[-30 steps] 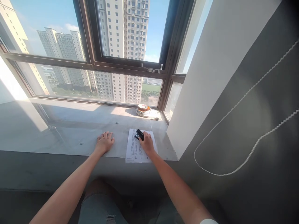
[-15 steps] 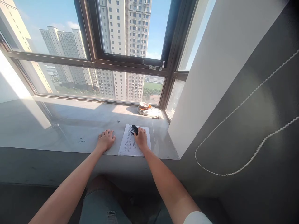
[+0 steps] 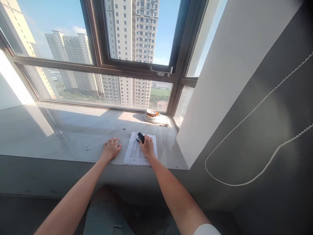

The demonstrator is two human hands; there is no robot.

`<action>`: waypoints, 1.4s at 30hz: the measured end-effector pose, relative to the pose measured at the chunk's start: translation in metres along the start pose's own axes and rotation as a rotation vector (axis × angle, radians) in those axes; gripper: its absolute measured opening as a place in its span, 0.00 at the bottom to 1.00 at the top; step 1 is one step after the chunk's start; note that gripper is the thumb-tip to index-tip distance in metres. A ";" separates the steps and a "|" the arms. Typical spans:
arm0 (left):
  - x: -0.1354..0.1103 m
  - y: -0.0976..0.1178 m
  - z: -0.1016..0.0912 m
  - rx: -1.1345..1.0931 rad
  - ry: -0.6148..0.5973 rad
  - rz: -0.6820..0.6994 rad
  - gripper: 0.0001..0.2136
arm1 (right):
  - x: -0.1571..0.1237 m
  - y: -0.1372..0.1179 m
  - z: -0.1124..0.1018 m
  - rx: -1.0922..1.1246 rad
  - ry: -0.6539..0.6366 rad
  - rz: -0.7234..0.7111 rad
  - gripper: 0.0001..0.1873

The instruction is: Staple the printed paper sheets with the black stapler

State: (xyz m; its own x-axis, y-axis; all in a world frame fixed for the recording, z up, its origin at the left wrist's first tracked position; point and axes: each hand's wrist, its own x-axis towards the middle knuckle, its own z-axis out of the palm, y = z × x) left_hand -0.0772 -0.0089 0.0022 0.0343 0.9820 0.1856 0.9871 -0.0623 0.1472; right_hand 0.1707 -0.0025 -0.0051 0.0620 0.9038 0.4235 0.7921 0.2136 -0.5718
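My right hand (image 3: 147, 146) is closed around a black stapler (image 3: 141, 137), whose front end sticks out to the upper left of my fingers. Beneath them lie printed sheets of paper (image 3: 133, 154), flat at the front edge of the sill. The hand and forearm cover the right part of the top page. To the left of the paper, my left hand (image 3: 111, 149) rests palm down on the sill, fingers spread, holding nothing.
The wide grey windowsill (image 3: 80, 133) carries a small stack of plates (image 3: 152, 116) near the window corner. Small dark bits (image 3: 124, 129) lie behind the paper, more (image 3: 87, 149) left of my left hand. A beaded blind cord (image 3: 234, 185) hangs at the right.
The view has shifted slightly, so everything sits a little lower. Both hands, the stapler and the paper keep almost the same places on the sill.
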 end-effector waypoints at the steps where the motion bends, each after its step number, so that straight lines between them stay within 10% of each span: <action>1: 0.000 0.000 0.000 -0.003 -0.003 0.003 0.27 | 0.000 -0.001 0.000 -0.004 -0.001 0.008 0.07; 9: -0.002 -0.002 -0.001 -0.106 0.056 0.037 0.24 | -0.005 -0.010 -0.022 -0.054 -0.045 0.016 0.18; 16: -0.033 0.043 0.009 -0.399 -0.039 0.476 0.23 | -0.010 -0.001 -0.038 0.040 0.000 -0.013 0.09; 27: -0.022 0.045 0.022 -0.579 -0.116 0.356 0.27 | -0.033 0.041 -0.065 0.276 -0.117 -0.214 0.18; 42: -0.008 0.038 0.030 -1.032 -0.117 0.335 0.41 | -0.028 0.056 -0.057 0.486 -0.176 0.067 0.24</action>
State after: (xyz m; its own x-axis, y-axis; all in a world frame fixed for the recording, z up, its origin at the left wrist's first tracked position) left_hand -0.0355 -0.0140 -0.0230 0.3458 0.8946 0.2830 0.3204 -0.3960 0.8605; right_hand 0.2477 -0.0370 -0.0083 -0.0334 0.9610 0.2745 0.4142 0.2633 -0.8713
